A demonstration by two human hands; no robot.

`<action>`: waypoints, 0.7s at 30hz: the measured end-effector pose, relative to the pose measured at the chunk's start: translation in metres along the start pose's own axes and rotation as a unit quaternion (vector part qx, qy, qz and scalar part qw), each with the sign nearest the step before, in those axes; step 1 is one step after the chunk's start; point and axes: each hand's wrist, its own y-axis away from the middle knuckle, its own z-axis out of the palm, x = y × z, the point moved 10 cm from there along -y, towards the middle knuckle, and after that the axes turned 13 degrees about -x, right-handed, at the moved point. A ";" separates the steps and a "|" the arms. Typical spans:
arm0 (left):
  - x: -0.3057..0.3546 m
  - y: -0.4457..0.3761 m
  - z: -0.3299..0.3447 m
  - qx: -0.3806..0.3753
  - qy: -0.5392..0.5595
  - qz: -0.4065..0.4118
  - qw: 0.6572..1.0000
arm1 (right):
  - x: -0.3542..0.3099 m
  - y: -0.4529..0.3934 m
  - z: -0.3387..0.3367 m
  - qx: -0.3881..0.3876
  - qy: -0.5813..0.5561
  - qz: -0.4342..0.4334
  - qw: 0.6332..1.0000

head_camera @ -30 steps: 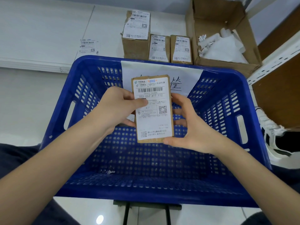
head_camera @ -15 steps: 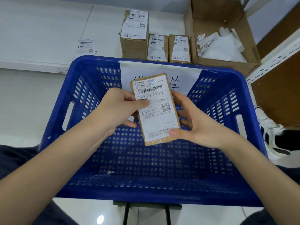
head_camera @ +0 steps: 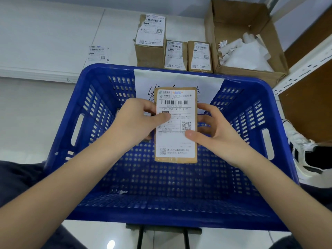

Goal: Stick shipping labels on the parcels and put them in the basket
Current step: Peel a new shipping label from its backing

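A small brown cardboard parcel with a white shipping label on its face hangs above the blue plastic basket. My left hand grips its left edge, thumb pressing on the label. My right hand holds its right edge, thumb on the label's lower half. Three labelled parcels stand on the floor beyond the basket: a tall one and two short ones. A loose label lies on the floor at the left.
An open cardboard box holding crumpled white backing paper stands at the back right. A white sheet with handwriting hangs on the basket's far wall. A metal shelf frame and a white shoe are at the right.
The parcel, tilted half a second ago, is straight again and sits slightly lower over the basket. My right thumb has moved up onto the label.
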 end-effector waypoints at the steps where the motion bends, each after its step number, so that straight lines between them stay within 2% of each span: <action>1: 0.002 0.001 -0.002 0.008 -0.011 0.006 1.000 | 0.000 0.000 -0.001 0.004 0.000 -0.001 1.000; 5: 0.015 0.008 -0.009 0.073 -0.182 0.023 0.980 | -0.002 -0.001 -0.002 0.023 -0.005 -0.008 1.000; 9: 0.025 0.017 -0.006 0.146 -0.364 0.009 0.920 | 0.006 -0.001 -0.002 0.036 -0.022 0.007 0.999; 11: 0.029 0.020 -0.015 0.190 -0.407 0.002 0.893 | 0.010 0.000 -0.001 0.037 -0.033 0.015 0.999; 12: 0.031 0.021 -0.020 0.209 -0.404 0.015 0.891 | 0.012 0.000 -0.001 0.039 -0.048 0.017 0.998; 14: 0.048 0.028 -0.017 0.234 -0.395 0.136 0.878 | 0.012 0.000 0.000 0.042 -0.081 0.015 0.996; 16: 0.068 0.040 0.017 0.218 -0.464 0.291 0.808 | 0.008 0.000 0.001 0.044 -0.093 0.010 0.995; 17: 0.067 0.043 0.040 0.187 -0.501 0.349 0.770 | 0.006 0.000 0.002 0.045 -0.094 0.009 0.995; 18: 0.061 0.042 0.058 0.152 -0.524 0.378 0.748 | 0.005 0.001 0.002 0.044 -0.092 0.006 0.995; 19: 0.056 0.039 0.068 0.125 -0.533 0.383 0.744 | 0.004 0.002 0.002 0.041 -0.088 0.003 0.995; 21: 0.049 0.032 0.070 0.092 -0.522 0.359 0.768 | 0.002 0.005 0.001 0.037 -0.085 -0.005 0.996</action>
